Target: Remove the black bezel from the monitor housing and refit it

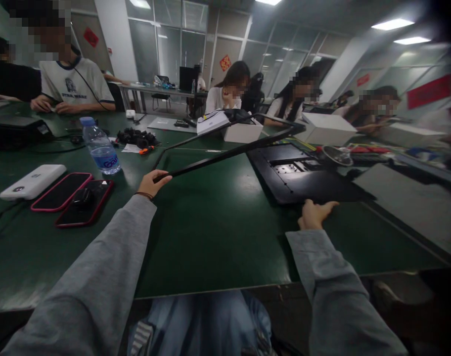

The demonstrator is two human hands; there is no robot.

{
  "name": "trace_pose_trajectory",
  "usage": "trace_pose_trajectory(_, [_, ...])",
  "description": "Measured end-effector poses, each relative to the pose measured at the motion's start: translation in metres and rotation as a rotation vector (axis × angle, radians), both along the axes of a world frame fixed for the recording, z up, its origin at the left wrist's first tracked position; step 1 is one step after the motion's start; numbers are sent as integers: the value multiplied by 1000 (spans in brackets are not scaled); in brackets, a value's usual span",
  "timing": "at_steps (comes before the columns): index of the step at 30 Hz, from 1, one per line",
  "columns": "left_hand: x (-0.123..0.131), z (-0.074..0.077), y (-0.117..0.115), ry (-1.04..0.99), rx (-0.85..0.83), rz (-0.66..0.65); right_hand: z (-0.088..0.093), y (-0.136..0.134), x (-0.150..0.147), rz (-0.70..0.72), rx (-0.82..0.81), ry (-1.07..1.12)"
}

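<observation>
My left hand (153,183) is closed on the near corner of a thin black frame (225,153), which is lifted off the green table (218,232) and slopes up to the right. My right hand (316,213) rests with fingers spread on the near edge of a flat black panel (303,178) lying face down on the table. The frame's far end reaches above that panel.
A water bottle (99,146), a white power bank (32,181) and two red-edged phones (71,195) lie at the left. White boxes (244,129) and small black parts (136,137) sit further back. Several people sit along the far side. A grey sheet (407,202) lies at the right.
</observation>
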State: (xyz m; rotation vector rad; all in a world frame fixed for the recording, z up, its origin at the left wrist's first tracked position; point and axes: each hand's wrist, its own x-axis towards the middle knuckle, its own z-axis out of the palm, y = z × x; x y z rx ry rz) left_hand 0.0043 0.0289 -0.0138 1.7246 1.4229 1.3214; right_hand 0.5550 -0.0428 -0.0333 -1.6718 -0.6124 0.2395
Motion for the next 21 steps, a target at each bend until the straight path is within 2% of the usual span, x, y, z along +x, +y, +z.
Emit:
trace_pose_trajectory(3, [1, -1, -1, 44, 24, 35, 1, 1, -11, -1, 74, 147])
trace_pose_trajectory(9, [-3, -9, 2, 145, 56, 75, 11, 12, -27, 388, -3, 251])
trace_pose_trajectory(11, [-4, -9, 0, 171, 72, 91, 12, 24, -30, 541, -51, 231])
trace_pose_trajectory(13, [-3, -6, -3, 211, 85, 103, 9, 43, -31, 623, -78, 177])
trace_pose_trajectory(15, [-1, -1, -7, 264, 93, 121, 4, 64, -31, 566, -39, 86])
trace_pose_trajectory(18, [5, 7, -15, 371, 102, 176, 0, 87, -25, 305, 110, 0])
trace_pose_trajectory(19, [8, 8, -17, 412, 114, 197, 2, 91, -22, 260, 155, 10])
trace_pose_trajectory(21, [13, 10, -21, 484, 151, 205, 9, 91, -15, 335, 203, 77])
